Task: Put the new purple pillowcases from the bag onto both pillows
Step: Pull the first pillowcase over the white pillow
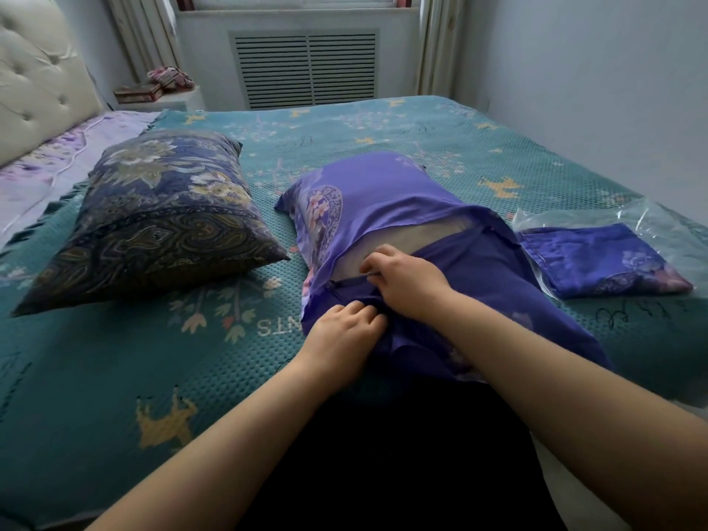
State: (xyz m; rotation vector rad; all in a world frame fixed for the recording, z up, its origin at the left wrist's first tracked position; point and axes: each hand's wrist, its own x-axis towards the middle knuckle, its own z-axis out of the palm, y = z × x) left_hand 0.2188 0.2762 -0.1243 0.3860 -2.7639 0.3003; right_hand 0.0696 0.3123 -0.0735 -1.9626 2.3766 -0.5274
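Note:
A pillow lies in the middle of the bed inside a purple floral pillowcase [383, 197]. The case's opening gapes, and pale pillow fabric [413, 235] shows through it. My right hand [402, 277] pinches the edge of that opening, at what looks like a zipper. My left hand [344, 331] grips the bunched purple cloth just below it. A second pillow [153, 220] in a dark blue patterned case rests to the left. At the right, a folded purple pillowcase [601, 258] sits half inside a clear plastic bag [651, 220].
A teal patterned cover [153, 362] spreads over the bed. A tufted cream headboard [34, 70] stands at the far left. Under the window, a radiator grille [306, 67] faces me. A small ledge [168, 95] by it holds a box and some cloth.

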